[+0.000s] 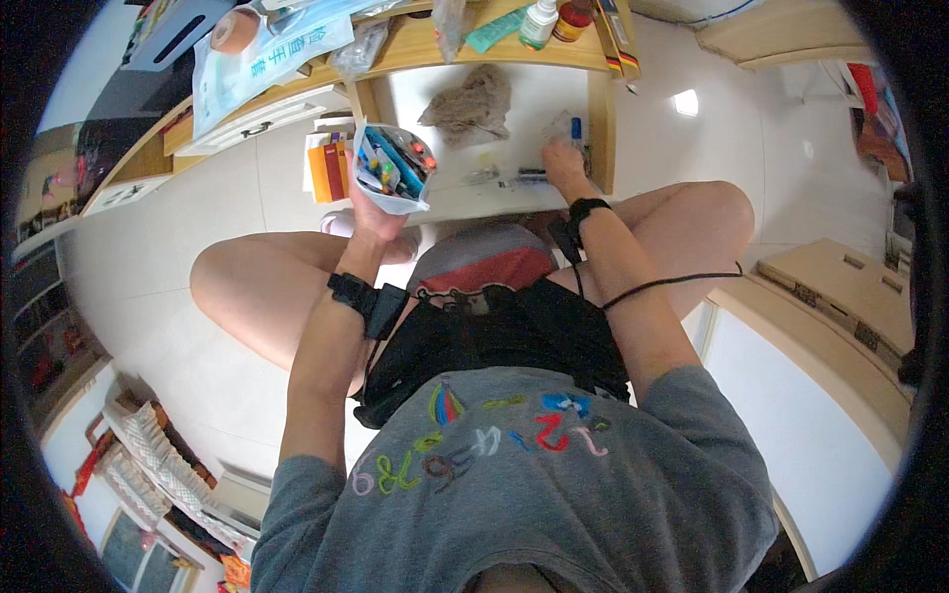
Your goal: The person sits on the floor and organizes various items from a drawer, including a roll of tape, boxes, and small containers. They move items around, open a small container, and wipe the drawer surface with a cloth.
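Note:
My left hand (376,215) grips a white pouch-like container (393,200) from below, left of an open drawer. Pens and markers (393,163) fill it, several with orange, green or yellow ends. Inside the white-bottomed drawer (408,93), my right hand (565,167) reaches down at the right side. A blue-capped marker (576,130) stands out just beyond it, beside crumpled clear plastic (557,124). My right fingertips are hard to make out, so whether they hold anything does not show. A crumpled brown bag or cloth (474,104) lies toward the back of the drawer.
Orange and white boxes (326,170) sit left of the drawer. Along the tabletop edge above are a white bottle (539,26), a brown bottle (572,21), a green tube (497,31) and a blue-white plastic packet (274,70). A cable (667,282) crosses my right forearm.

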A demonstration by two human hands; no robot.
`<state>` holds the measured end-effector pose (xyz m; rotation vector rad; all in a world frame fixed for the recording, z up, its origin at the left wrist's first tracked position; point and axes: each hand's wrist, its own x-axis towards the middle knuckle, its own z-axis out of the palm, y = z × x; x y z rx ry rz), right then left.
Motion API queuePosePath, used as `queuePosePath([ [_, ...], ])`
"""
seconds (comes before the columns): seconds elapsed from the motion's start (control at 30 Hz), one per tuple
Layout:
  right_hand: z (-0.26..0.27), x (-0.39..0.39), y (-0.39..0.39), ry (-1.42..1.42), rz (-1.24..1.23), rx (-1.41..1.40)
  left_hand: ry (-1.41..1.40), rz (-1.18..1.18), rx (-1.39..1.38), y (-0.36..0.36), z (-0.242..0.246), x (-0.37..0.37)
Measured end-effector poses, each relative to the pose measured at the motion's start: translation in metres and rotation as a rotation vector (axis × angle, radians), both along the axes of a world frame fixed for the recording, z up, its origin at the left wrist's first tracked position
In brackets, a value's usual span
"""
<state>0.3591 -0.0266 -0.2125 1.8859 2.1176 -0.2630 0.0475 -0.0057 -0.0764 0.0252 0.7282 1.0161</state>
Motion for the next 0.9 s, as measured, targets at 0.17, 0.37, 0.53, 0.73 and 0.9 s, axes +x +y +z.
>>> queuePosePath([
  [0.17, 0.104, -0.05, 0.03, 0.398, -0.204, 0.411, 0.026, 0.02, 0.01, 0.0, 0.014, -0.003],
  [0.37, 0.264, -0.133, -0.011, 1.359, -0.41, 0.552, 0.029, -0.018, 0.075, 0.001, 0.019, -0.001],
  [0.53, 0.265, -0.158, -0.024, 1.287, -0.201, 0.53, 0.129, -0.05, 0.061, 0.002, 0.009, 0.0],
  [0.73, 0.27, -0.171, -0.014, 1.092, -0.244, 0.572, 0.232, -0.101, 0.119, 0.0, 0.004, 0.001],
  [0.9, 0.249, -0.184, -0.016, 0.957, 0.019, 0.723, 0.106, -0.133, 0.115, -0.002, 0.002, 0.0],
])
